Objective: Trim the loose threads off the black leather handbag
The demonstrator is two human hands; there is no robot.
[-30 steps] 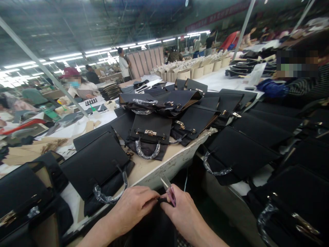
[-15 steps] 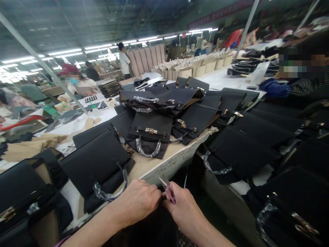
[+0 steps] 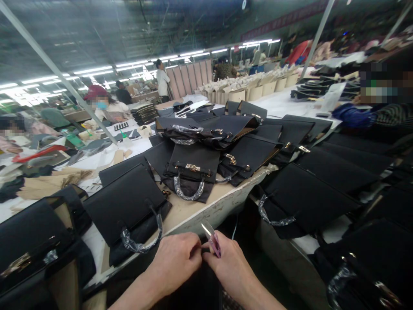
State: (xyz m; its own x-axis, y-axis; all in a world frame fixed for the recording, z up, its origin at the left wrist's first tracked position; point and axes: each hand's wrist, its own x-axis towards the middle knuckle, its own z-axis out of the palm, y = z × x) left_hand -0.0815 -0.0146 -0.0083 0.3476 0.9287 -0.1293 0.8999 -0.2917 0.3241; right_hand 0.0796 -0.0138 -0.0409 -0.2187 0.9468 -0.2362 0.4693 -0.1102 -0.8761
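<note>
Close to the bottom middle, my left hand [image 3: 176,260] is closed, its fingers pinching the upper edge of a dark black piece [image 3: 201,288] in front of my body; its kind is too dark to make out. My right hand [image 3: 230,260] wraps round a small pair of scissors [image 3: 214,244] with a pinkish-purple handle, blades pointing up and left. The right fingertips also touch the black piece, right beside the left hand. On the table just beyond lies a black handbag [image 3: 125,206], its handle wrapped in clear film.
More black handbags [image 3: 193,159] are piled on the table [image 3: 206,215]. Further handbags [image 3: 322,193] lie on a surface to the right, across a dark gap. Cream bags [image 3: 237,95] stand in rows behind. A co-worker in a red cap [image 3: 97,92] sits at the left, and a striped sleeve [image 3: 392,120] shows at the right.
The view has shifted slightly, so the surroundings sit a little further right and lower. Both hands keep their holds, and the scissors point more steeply upward.
</note>
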